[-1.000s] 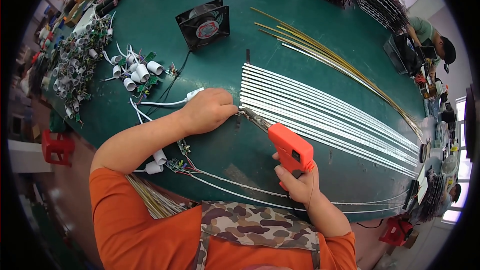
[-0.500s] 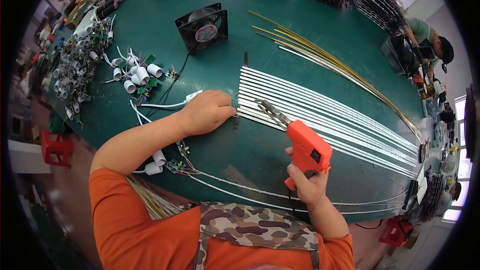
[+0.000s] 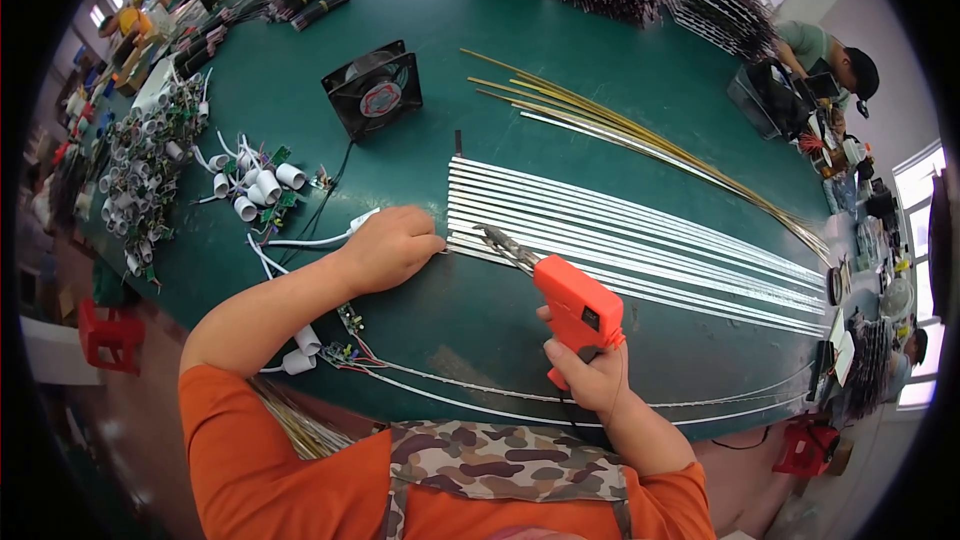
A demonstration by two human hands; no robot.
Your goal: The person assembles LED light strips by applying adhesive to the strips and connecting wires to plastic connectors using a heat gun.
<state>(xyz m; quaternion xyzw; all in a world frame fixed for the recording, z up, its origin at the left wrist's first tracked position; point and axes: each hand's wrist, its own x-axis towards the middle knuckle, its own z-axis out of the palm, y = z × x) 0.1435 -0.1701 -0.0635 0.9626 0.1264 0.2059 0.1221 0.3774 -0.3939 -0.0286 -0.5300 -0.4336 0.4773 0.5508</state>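
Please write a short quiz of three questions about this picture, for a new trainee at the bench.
1. True or false: the right hand holds an orange glue gun with its nozzle pointing at the row of silver strips.
2. Multiple choice: the left hand rests at
A) the near left end of the silver strips
B) the black fan
C) the bundle of yellow rods
3. Fill in: the table has a ____ top.

Key:
1. True
2. A
3. green
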